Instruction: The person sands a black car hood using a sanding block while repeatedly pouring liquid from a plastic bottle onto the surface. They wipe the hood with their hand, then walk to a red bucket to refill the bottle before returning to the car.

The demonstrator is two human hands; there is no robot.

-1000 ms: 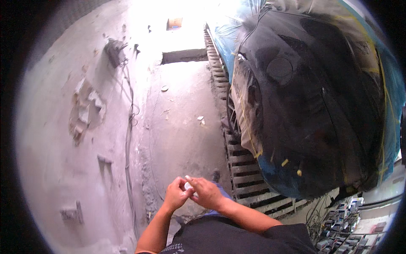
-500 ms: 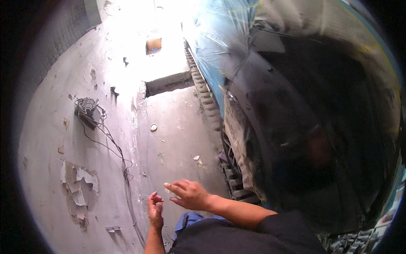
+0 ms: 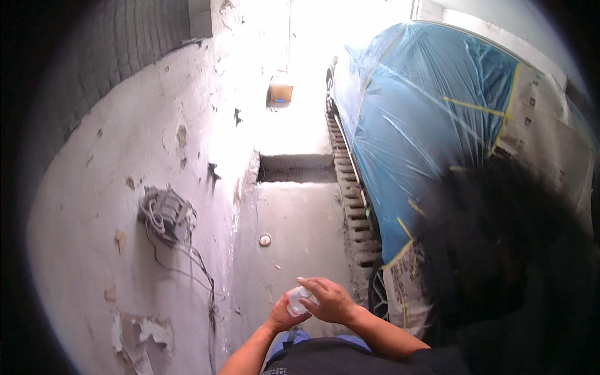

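Your left hand (image 3: 281, 317) cradles a small clear bottle (image 3: 296, 302) from below, over the concrete floor (image 3: 300, 237); your right hand (image 3: 331, 300) closes over its top. Keep it upright, grip firm, clear of the wrapped car (image 3: 437, 137).

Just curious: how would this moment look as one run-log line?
left hand: cups small clear container | right hand: covers its top | beside: car masked in blue film

Bare concrete floor (image 3: 300, 225), chipped wall (image 3: 125, 156)
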